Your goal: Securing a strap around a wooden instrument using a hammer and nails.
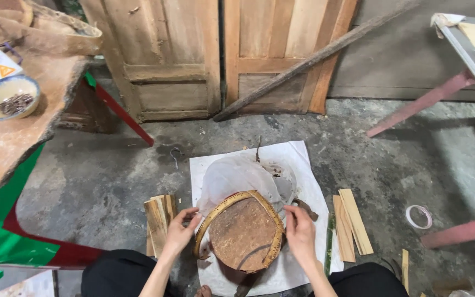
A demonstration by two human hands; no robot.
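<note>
Head view: a round brown disc (243,234) ringed by a woven bamboo band (236,200) is seen on a white sheet (298,159) on the concrete floor (100,176), the left hand (180,231) pinching the band at nine o'clock and the right hand (300,231) at three o'clock. The band is judged light, springy and splintery (best held at the rim), the disc stiff and rough. Split wood strips (350,223) lie at three o'clock, a tape roll (419,216) beyond.

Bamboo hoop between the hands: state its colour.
The bamboo hoop is yellowish tan with darker brown speckles, seen in the head view, the only one.
</note>
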